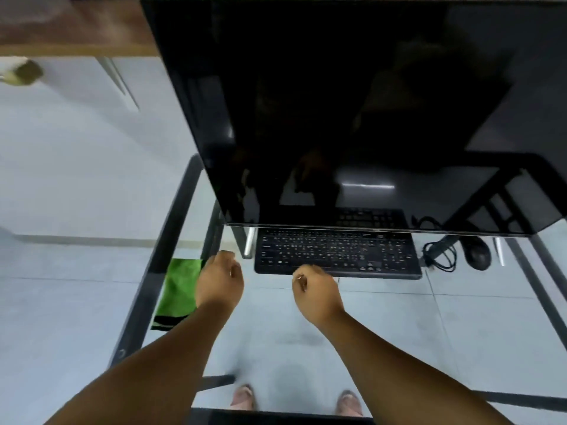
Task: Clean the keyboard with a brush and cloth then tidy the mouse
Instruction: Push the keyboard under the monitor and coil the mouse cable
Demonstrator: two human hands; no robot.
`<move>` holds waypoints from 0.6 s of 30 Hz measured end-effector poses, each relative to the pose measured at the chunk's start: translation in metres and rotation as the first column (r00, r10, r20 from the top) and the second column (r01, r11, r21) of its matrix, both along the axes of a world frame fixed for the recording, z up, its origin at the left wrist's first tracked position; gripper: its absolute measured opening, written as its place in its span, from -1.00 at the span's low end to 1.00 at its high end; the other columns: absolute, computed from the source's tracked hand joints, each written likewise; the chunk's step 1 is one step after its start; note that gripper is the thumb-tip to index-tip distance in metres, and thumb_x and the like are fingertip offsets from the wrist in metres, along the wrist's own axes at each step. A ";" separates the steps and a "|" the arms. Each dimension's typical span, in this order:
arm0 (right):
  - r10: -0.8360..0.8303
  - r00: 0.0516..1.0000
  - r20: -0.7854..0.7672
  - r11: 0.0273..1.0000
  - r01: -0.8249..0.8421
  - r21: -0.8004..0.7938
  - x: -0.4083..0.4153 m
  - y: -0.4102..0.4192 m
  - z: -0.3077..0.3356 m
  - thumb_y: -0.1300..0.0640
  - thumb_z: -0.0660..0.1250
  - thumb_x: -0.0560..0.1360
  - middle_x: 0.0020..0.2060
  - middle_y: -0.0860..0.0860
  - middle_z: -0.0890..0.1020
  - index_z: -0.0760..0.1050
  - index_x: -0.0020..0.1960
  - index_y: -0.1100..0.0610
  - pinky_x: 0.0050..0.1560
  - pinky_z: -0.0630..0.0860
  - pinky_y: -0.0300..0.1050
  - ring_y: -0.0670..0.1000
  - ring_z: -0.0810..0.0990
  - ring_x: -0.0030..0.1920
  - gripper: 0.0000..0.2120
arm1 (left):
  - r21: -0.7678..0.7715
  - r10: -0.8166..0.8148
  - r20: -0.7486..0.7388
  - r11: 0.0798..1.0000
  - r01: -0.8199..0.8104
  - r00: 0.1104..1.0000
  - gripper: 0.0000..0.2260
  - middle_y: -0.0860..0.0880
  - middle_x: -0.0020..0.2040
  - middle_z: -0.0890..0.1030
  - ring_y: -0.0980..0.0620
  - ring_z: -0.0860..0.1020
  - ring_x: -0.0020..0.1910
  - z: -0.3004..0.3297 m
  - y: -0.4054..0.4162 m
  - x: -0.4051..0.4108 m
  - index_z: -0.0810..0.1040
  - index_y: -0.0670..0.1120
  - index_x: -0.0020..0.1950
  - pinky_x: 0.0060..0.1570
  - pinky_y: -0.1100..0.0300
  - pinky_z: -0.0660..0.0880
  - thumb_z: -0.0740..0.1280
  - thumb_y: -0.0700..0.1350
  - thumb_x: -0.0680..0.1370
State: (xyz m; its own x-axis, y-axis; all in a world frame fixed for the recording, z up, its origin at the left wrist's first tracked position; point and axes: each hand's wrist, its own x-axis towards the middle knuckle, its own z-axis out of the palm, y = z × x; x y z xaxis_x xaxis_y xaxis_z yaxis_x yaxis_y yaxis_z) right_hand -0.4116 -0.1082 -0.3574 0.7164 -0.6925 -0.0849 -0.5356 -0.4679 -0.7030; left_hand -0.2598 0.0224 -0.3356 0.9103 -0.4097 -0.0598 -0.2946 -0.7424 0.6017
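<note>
Pale grey floor tiles show through a glass-topped bench (383, 305) with a black frame. On it lie one black keyboard (336, 251) under the front edge of one dark monitor (337, 118), one black mouse (477, 256) well to the keyboard's right, and one coiled cable (438, 254) between them. One green cloth (178, 289) hangs at the bench's left edge. Two hands hover: left hand (219, 279) just beside the cloth, right hand (317, 291) at the keyboard's near edge, fingers of both loosely curled, holding nothing visible.
</note>
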 end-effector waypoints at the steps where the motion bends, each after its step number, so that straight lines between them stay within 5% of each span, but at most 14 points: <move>1: 0.004 1.000 -0.031 1.000 -0.003 0.027 0.007 0.004 0.001 0.14 0.24 0.50 -0.20 -0.03 0.59 0.52 -0.14 0.08 -0.19 0.50 -0.13 0.00 0.54 -0.20 -0.90 | 0.032 0.011 0.016 0.999 -0.011 1.000 -0.75 -0.13 0.14 0.60 -0.19 0.54 0.10 0.000 0.006 0.007 0.54 -0.09 0.21 0.05 0.02 0.46 0.28 -0.11 0.55; 4: 0.012 0.984 -0.176 0.987 0.016 0.158 0.056 0.043 -0.001 -0.03 0.30 0.49 -0.16 -0.04 0.61 0.50 -0.13 0.03 -0.20 0.52 -0.14 -0.01 0.57 -0.16 -0.87 | 0.150 0.124 0.006 0.981 -0.123 0.992 -0.58 -0.18 0.28 0.48 -0.22 0.41 0.27 -0.004 0.049 0.052 0.40 -0.12 0.36 0.21 -0.09 0.39 0.30 -0.05 0.52; 9: 0.123 0.905 -0.406 0.962 -0.007 0.274 0.105 0.083 -0.003 -0.17 0.36 0.45 -0.09 -0.01 0.58 0.47 0.01 0.10 -0.26 0.43 -0.14 0.02 0.56 -0.11 -0.65 | 0.308 0.195 -0.254 0.945 -0.112 0.947 -0.24 -0.21 0.40 0.33 -0.25 0.37 0.35 -0.017 0.083 0.095 0.21 -0.22 0.46 0.27 -0.14 0.40 0.42 0.13 0.44; 14: 0.063 0.869 -0.490 0.970 0.061 0.234 0.128 0.100 -0.006 -0.10 0.42 0.40 -0.21 -0.04 0.56 0.45 -0.13 0.07 -0.45 0.32 -0.19 -0.06 0.53 -0.29 -0.73 | 0.302 0.233 -0.389 0.946 -0.115 0.891 -0.36 -0.16 0.19 0.53 -0.18 0.55 0.13 -0.018 0.082 0.107 0.37 -0.21 0.29 -0.12 0.07 0.44 0.52 0.09 0.38; 18: 0.022 0.870 -0.493 0.960 0.118 0.252 0.135 0.103 -0.006 -0.01 0.38 0.39 -0.27 -0.03 0.56 0.45 -0.19 0.10 -0.47 0.35 -0.21 -0.05 0.54 -0.32 -0.80 | 0.310 0.158 -0.440 0.951 -0.016 0.884 -0.57 -0.07 -0.01 0.60 -0.10 0.57 -0.02 -0.021 0.082 0.115 0.53 -0.13 0.11 -0.15 0.11 0.48 0.51 0.07 0.38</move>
